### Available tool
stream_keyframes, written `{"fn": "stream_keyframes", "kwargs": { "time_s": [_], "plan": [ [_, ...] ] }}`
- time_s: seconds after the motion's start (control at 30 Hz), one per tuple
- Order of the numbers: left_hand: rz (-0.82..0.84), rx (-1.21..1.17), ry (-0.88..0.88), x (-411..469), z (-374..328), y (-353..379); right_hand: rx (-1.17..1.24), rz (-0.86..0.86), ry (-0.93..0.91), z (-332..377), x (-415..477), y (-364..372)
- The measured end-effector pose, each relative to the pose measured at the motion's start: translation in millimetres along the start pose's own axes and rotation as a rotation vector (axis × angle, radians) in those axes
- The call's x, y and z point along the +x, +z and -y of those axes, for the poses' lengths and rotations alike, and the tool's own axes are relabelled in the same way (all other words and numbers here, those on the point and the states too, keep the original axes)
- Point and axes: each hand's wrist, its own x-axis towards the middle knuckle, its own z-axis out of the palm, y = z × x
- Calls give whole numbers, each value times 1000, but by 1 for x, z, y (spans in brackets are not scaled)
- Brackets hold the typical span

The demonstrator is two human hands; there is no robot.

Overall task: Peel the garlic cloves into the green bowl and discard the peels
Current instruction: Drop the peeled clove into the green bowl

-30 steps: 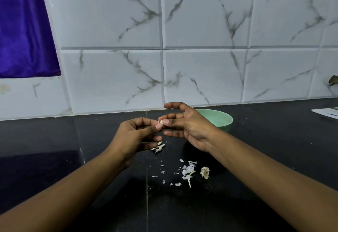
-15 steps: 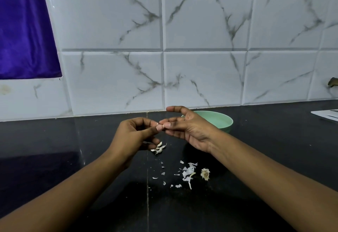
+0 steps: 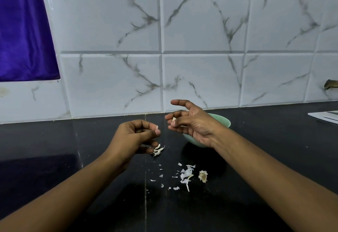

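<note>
Your right hand (image 3: pixel 192 123) pinches a small pale garlic clove (image 3: pixel 174 119) between thumb and curled fingers, right in front of the round mint-green bowl (image 3: pixel 224 122). Your left hand (image 3: pixel 135 136), just beside it and not touching, nips a white papery flake of peel (image 3: pixel 157 127) at its fingertips. Loose white peels (image 3: pixel 186 175) litter the glossy black countertop (image 3: pixel 73 158) below.

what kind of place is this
Most likely a home kitchen: a glossy black stone countertop backed by white marble-patterned wall tiles, with a small green bowl and scattered white garlic peels from food prep.
</note>
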Motion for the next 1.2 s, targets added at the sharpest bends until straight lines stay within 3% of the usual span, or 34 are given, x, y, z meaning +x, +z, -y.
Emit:
{"fn": "stream_keyframes", "kwargs": {
  "time_s": [0.2, 0.43, 0.6, 0.73, 0.9, 1.07, 1.2],
  "plan": [
    [128, 283, 31, -7, 6, 8, -326, -205, -62, 28, 1, -36],
    [203, 399, 33, -8, 10, 11, -400, -259, 91, 34, 5, -71],
    [260, 442, 21, -8, 8, 7, -515, -307, -62, 33, 7, -60],
    [266, 625, 130, -5, 2, 2, -651, -178, -193, 24, 4, -35],
    [164, 713, 248, -5, -2, -1, -860, 11, -220, -1, 2, -11],
    [-23, 579, 262, -4, -7, -6, -1128, 278, -69, -11, 2, -6],
    [-134, 515, 210, 9, -3, -25, -1441, 492, -136, -25, -6, 14]
  ]
}}
